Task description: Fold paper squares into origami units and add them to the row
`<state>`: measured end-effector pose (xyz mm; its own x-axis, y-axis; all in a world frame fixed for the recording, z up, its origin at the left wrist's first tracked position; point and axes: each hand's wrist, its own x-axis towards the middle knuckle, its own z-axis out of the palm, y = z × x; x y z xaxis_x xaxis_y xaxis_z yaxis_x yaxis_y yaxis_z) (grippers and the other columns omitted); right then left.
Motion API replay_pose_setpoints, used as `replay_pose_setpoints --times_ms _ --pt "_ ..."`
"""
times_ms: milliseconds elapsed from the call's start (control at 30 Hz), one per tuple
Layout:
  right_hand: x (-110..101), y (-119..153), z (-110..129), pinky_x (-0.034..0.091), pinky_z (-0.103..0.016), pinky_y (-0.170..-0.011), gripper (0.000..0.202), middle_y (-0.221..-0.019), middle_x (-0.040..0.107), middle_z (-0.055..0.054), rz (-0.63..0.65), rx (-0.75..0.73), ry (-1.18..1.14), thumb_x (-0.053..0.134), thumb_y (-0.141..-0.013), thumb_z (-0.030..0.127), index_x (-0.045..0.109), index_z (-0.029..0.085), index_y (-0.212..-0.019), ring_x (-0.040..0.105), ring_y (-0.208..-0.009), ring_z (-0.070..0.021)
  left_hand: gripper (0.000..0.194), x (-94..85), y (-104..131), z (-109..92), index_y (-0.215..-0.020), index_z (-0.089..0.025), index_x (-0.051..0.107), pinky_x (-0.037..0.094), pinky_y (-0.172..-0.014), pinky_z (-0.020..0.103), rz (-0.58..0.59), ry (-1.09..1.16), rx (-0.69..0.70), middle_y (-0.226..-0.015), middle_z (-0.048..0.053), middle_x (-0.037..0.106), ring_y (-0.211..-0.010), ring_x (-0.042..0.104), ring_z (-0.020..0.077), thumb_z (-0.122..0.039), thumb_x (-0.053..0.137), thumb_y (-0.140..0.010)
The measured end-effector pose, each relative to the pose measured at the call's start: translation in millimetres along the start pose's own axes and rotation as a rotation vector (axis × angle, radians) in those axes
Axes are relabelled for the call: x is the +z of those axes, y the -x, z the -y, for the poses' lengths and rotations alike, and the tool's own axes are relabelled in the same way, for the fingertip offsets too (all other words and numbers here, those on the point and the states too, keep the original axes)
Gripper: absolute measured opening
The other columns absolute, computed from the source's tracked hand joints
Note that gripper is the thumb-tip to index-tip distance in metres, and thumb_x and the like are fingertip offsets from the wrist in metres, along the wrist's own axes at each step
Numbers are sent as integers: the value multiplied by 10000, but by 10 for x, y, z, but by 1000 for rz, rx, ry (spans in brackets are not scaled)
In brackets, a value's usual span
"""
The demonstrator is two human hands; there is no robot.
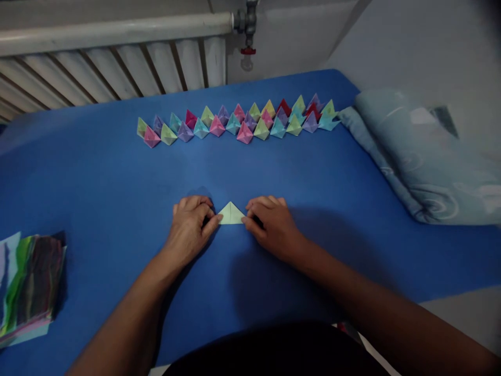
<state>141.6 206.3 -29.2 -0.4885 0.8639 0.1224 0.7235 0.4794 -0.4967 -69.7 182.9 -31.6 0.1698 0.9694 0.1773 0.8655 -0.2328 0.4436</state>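
Observation:
A pale green piece of folded paper [230, 214] lies on the blue table surface, its triangular shape pointing away from me and a crease running down its middle. My left hand [191, 219] pinches its left corner between thumb and fingers. At the opposite corner, my right hand [272, 222] holds the paper the same way. The other fingers of both hands are curled, with their undersides hidden. Beyond the hands stand several folded paper boats [217, 126] in pink, green, blue, purple, red and yellow, set in close rows.
A stack of coloured paper sheets [35, 282] sits at the left edge of the blue table [117, 177]. Folded light-blue patterned fabric [426, 162] lies at the right. Behind the table are a white radiator [117, 26] and a pipe valve with a red handle [248, 51].

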Motion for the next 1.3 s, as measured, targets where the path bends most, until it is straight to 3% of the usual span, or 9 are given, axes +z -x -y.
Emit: replay_pose_setpoints --times_ms 400,500,600,700,1033,1200,1300 --pt "13 -7 7 303 -333 -748 152 -893 644 -41 -11 8 28 553 -887 241 569 186 -747 532 -812 -181 189 14 4 -60 -724 -185 596 395 -870 460 15 -46 -31 -1029 90 620 -994 514 278 -307 593 -867" --pt "15 3 -7 308 -339 -762 101 -951 640 -51 -19 -56 47 530 -904 223 625 197 -882 525 -849 -189 203 13 8 -46 -727 -180 588 398 -872 461 18 -38 -30 -1049 96 612 -998 508 275 -326 599 -868" --pt "45 10 -33 300 -351 -785 272 -1084 619 -63 0 -192 119 445 -937 156 654 262 -1074 505 -890 -192 194 12 8 -31 -735 -184 585 403 -851 448 7 -74 -6 -1038 91 613 -976 505 267 -324 601 -869" --pt "80 13 -59 288 -364 -800 356 -1150 602 -59 41 -281 185 411 -958 151 662 325 -1141 484 -918 -202 192 12 4 -29 -732 -183 584 403 -836 437 2 -97 -5 -1025 87 616 -964 508 263 -319 610 -864" --pt "18 28 -30 270 -384 -795 369 -1210 606 -63 127 -247 237 458 -951 182 638 363 -1218 469 -957 -228 223 -14 63 30 -781 -174 620 396 -843 425 -20 -172 -22 -1094 99 619 -992 507 264 -379 624 -868" --pt "33 42 -31 263 -385 -805 374 -1213 607 -45 100 -244 200 478 -943 158 645 360 -1210 463 -961 -223 209 4 102 64 -867 -171 652 417 -832 436 -128 -265 66 -1092 117 638 -1007 531 283 -378 619 -874" --pt "52 49 -46 261 -387 -802 342 -1202 614 -48 57 -259 194 464 -960 189 657 338 -1199 458 -953 -222 183 56 150 -23 -1002 -174 660 446 -815 404 -164 -291 279 -1071 112 658 -988 568 256 -250 504 -943"
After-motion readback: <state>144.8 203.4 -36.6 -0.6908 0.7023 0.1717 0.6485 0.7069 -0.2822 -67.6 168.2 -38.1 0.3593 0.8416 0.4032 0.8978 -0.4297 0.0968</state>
